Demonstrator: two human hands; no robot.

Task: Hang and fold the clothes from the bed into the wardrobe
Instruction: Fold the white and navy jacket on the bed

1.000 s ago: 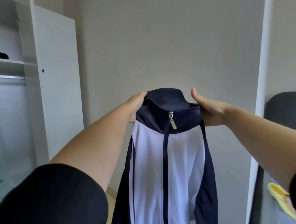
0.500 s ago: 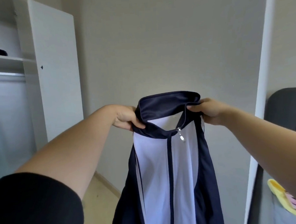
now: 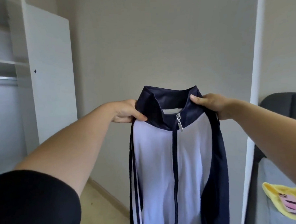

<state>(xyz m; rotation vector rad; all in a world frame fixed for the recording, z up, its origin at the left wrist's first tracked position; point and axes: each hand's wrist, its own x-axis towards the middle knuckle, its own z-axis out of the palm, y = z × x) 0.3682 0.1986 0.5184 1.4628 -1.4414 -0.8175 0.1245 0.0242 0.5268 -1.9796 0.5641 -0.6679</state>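
From the head camera, the only view, a navy and white zip jacket hangs in mid-air in front of the person, held up at chest height before a plain wall, with its lower part running out of the bottom of the frame. The left hand pinches the collar's left side, thumb over the front of the cloth and fingers behind it; the right hand grips the collar's right side the same way, thumb on top. The two hands are apart, so the collar stands open between them, and the zip pull dangles at the neck with the zip closed below it. The cloth looks thin, smooth and limp: it drapes in long soft folds and the dark sleeves fall straight down the sides, so it is likely light but somewhat slippery and will not keep any shape of its own. The collar and shoulder seams, being doubled cloth, look like the firmest places to hold. The open wardrobe stands to the left with its rail under a shelf; no hanger is visible. A yellow garment lies on the bed at lower right.
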